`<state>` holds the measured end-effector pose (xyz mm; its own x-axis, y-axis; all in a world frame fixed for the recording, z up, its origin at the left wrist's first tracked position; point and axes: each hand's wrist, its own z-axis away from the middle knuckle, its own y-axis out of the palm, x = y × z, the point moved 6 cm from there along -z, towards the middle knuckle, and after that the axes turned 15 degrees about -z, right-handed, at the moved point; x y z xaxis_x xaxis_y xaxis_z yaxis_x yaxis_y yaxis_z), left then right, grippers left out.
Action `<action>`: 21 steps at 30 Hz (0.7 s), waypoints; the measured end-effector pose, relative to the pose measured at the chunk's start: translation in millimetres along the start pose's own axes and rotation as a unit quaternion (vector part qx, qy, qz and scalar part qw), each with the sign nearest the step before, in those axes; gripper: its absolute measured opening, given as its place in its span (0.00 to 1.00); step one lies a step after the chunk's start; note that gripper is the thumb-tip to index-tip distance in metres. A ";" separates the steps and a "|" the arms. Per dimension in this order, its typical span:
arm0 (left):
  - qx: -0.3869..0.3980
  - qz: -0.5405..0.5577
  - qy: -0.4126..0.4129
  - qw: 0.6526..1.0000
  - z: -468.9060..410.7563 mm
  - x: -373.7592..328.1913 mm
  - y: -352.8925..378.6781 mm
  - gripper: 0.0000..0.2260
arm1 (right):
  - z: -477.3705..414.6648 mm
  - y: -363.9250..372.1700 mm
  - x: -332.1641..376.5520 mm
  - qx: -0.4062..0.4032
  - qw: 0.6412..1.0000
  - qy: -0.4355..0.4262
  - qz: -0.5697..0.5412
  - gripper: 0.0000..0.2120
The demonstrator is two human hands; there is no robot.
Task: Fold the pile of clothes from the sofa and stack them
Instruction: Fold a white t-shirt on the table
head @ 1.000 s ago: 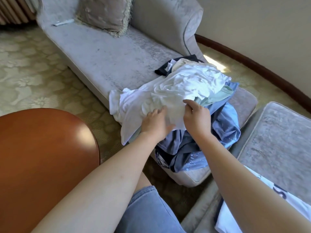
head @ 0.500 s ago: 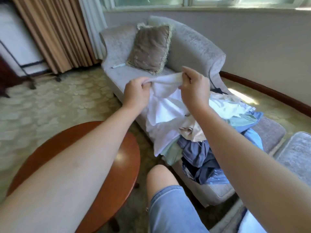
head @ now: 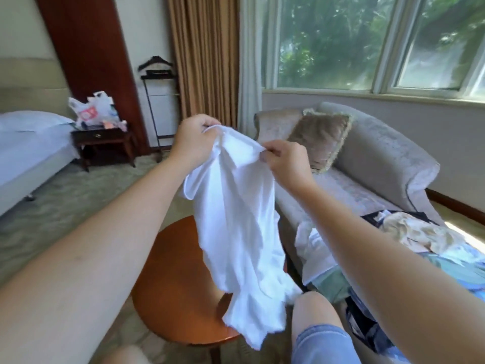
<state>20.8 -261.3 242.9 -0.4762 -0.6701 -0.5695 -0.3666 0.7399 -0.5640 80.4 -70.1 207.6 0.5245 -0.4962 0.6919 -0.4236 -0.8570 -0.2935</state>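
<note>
A white garment (head: 240, 232) hangs in the air in front of me, lifted clear of the sofa. My left hand (head: 193, 139) grips its top edge on the left. My right hand (head: 284, 160) pinches the same edge on the right. The cloth drops down over the round wooden table (head: 170, 298) to about my knee. The pile of clothes (head: 409, 245) lies on the near end of the grey sofa (head: 380, 164), at the right: white, beige, pale green, blue and dark pieces, partly hidden by my right arm.
A brown cushion (head: 321, 139) leans on the sofa's back. A bed (head: 29, 151) and a dark nightstand (head: 105, 143) with plastic bags stand at the far left. A valet stand (head: 157, 101), curtains and a window lie behind. Patterned carpet covers the floor.
Both hands took the white garment from the pile and raised it high. It now hangs free over the table, and my view has tilted up to the room.
</note>
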 end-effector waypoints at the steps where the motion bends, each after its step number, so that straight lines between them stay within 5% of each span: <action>1: 0.008 -0.017 -0.014 1.000 4.0 14.8 -3.6 0.06 | -0.2 9.9 -1.7 0.007 1.000 0.008 0.006 0.08; 7: 0.056 -0.133 -0.067 0.987 23.3 101.4 -8.8 0.05 | -16.8 72.9 -30.6 0.041 0.995 0.086 -0.017 0.13; 11: 0.012 -0.166 -0.140 0.976 24.7 155.7 -0.7 0.09 | -14.4 135.3 -71.9 0.118 0.982 0.138 -0.055 0.09; 14: -0.022 -0.196 -0.261 0.945 41.1 207.3 10.0 0.19 | 30.8 171.0 -127.8 0.227 0.941 0.250 -0.015 0.23; 16: 0.032 -0.250 -0.290 0.923 62.7 238.8 34.0 0.25 | 75.1 181.2 -171.0 0.319 0.895 0.296 0.100 0.26; 18: 0.124 -0.235 -0.271 0.925 91.2 263.2 78.0 0.20 | 119.3 181.6 -210.4 0.383 0.838 0.345 0.176 0.32; 21: 0.337 -0.202 -0.227 0.891 156.4 269.1 151.0 0.12 | 160.3 181.3 -242.1 0.394 0.806 0.398 0.195 0.28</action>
<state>-37.7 -339.2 -89.0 0.0151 -0.9420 -0.3353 0.2007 0.3314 -0.9219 -5.0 -127.6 -118.9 -0.3064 -0.7709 0.5585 0.3221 -0.6360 -0.7012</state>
